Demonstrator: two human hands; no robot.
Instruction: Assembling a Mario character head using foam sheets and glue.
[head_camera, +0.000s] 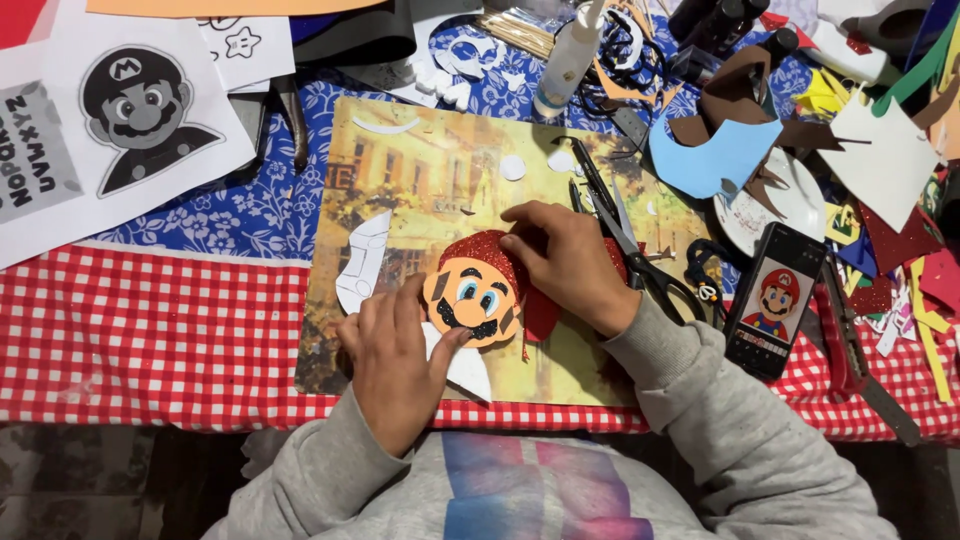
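The foam face cut-out (474, 298) with its red glitter cap lies near the middle of the picture mat (400, 170); the left hand (395, 355) rests flat, fingers loosely open, pinning its left edge, seemingly to steady it; the right hand (570, 262) curls down on the cap, pressing rather than gripping; scissors (630, 245) lie just right; the table (150, 330) wears red check cloth, with paper scraps crowding the far side.

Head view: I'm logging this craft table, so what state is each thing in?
Foam face: flat on the placemat, pressed by both hands.
Left hand: thumb on the face's lower edge.
Right hand: fingers on the glittery red cap.
Scissors: lying loose, blades closed.
Phone: screen lit.
Glue bottle: lying tilted; cap state unclear.
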